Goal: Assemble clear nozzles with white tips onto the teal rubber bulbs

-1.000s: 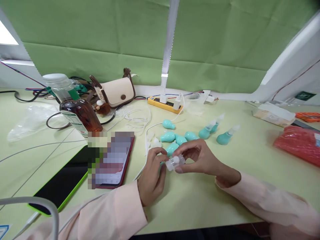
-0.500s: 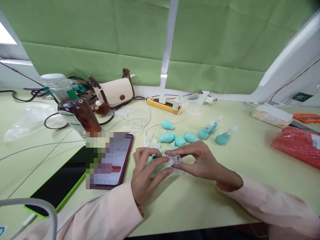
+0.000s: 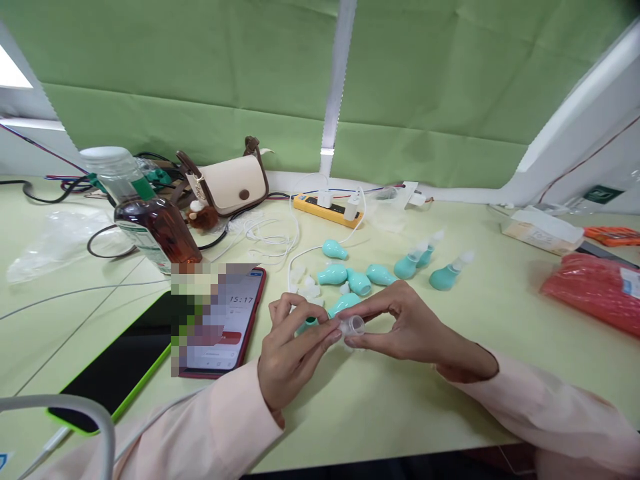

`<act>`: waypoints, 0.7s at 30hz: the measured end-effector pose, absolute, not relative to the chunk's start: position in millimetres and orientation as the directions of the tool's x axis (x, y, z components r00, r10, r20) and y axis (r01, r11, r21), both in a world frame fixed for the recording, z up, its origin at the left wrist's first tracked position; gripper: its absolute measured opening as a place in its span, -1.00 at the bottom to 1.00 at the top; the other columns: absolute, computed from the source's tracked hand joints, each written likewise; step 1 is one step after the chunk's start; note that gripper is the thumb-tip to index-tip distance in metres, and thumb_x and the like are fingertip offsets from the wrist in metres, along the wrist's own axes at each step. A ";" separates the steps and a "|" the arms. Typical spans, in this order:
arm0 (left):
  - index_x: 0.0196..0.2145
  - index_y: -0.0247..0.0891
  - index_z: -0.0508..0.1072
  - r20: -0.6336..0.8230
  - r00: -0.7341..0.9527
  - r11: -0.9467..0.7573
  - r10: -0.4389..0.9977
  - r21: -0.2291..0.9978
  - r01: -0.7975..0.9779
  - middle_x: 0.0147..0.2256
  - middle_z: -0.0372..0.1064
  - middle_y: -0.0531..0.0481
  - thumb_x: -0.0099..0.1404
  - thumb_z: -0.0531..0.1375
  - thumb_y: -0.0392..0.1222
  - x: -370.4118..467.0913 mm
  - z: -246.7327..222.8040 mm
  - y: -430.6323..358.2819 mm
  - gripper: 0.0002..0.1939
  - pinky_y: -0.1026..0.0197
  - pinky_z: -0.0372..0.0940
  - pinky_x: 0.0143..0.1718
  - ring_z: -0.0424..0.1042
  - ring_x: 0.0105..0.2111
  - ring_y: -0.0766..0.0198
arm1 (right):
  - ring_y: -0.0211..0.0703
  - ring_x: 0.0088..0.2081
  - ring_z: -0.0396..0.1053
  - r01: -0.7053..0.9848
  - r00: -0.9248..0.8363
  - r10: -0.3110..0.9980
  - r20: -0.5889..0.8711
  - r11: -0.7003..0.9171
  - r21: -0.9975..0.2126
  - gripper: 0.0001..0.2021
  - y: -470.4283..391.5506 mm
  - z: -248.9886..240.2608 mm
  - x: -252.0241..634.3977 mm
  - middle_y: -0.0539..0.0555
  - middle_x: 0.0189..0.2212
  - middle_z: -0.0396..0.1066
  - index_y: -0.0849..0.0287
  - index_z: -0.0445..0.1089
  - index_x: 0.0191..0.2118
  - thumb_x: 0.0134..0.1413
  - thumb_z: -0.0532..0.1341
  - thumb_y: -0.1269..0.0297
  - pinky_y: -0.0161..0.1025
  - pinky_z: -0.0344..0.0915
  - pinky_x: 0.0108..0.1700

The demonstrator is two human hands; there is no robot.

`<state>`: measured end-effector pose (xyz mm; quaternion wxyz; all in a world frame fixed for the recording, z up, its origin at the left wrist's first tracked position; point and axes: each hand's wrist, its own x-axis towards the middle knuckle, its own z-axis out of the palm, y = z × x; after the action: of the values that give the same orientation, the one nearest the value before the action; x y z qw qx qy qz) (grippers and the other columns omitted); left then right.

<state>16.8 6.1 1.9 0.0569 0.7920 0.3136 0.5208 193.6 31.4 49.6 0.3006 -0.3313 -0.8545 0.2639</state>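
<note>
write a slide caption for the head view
Both hands' fingers hold a small clear plastic piece beside teal bulbs on a pale green table.

Bare left hand (image 3: pixel 295 353), pink-cuffed, points toward two o'clock, fingers bent; bare right hand (image 3: pixel 400 323) points toward ten o'clock, thumb opposing forefinger

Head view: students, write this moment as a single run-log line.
left hand: fingertips on small clear plastic cylinder | right hand: pinching cylinder | beyond: glossy teal pear-shaped bulbs | farther right: three teal bulbs with translucent tips
</note>
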 end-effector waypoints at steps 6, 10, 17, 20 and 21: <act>-0.31 -0.23 0.37 0.817 0.222 -0.766 0.532 0.354 0.536 -0.44 0.30 -0.02 0.08 0.17 -0.48 19.9 2.8 4.1 -0.77 0.11 0.08 -0.40 0.10 -0.38 0.22 | -0.29 -0.56 0.35 0.399 -0.614 0.725 0.314 0.627 -0.669 -0.83 31.8 50.8 193.2 -0.03 -0.53 0.48 0.17 0.49 -0.38 -0.21 0.23 0.41 -0.42 0.29 -0.54; -0.31 -0.22 0.36 0.835 0.243 -0.787 0.493 0.310 0.533 -0.44 0.31 -0.02 0.07 0.18 -0.49 20.4 3.7 3.8 -0.75 0.13 0.09 -0.42 0.10 -0.39 0.22 | -0.29 -0.54 0.35 0.416 -0.601 0.746 0.287 0.598 -0.685 -0.87 31.6 53.9 195.8 -0.01 -0.55 0.47 0.20 0.48 -0.42 -0.21 0.24 0.38 -0.41 0.31 -0.51; -0.37 -0.28 0.39 0.777 0.393 -0.868 0.491 0.401 0.292 -0.46 0.27 -0.04 0.11 0.14 -0.46 18.8 7.3 8.3 -0.86 0.15 0.16 -0.40 0.10 -0.41 0.26 | -0.33 -0.56 0.34 0.429 -0.745 0.652 0.137 0.627 -0.650 -0.88 29.5 65.3 202.8 -0.03 -0.57 0.45 0.20 0.46 -0.50 -0.23 0.20 0.50 -0.41 0.30 -0.45; -0.39 -0.29 0.38 0.751 0.437 -0.867 0.496 0.402 0.293 -0.46 0.28 -0.05 0.12 0.12 -0.45 19.2 8.3 7.1 -0.87 0.14 0.17 -0.38 0.10 -0.40 0.25 | -0.33 -0.55 0.33 0.435 -0.767 0.638 0.064 0.590 -0.680 -0.89 28.7 69.1 203.4 -0.03 -0.58 0.44 0.22 0.45 -0.51 -0.22 0.19 0.50 -0.42 0.29 -0.47; -0.39 -0.29 0.37 0.747 0.444 -0.867 0.494 0.384 0.318 -0.46 0.29 -0.05 0.12 0.12 -0.46 19.6 8.2 6.1 -0.87 0.13 0.16 -0.37 0.11 -0.39 0.24 | -0.33 -0.55 0.33 0.437 -0.767 0.640 0.055 0.582 -0.686 -0.90 28.7 69.5 203.1 -0.03 -0.59 0.43 0.23 0.45 -0.51 -0.22 0.19 0.50 -0.42 0.29 -0.48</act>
<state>19.6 6.1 8.2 0.0938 0.8444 0.2407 0.4693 203.1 28.7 69.5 0.1498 -0.3071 -0.8767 0.3386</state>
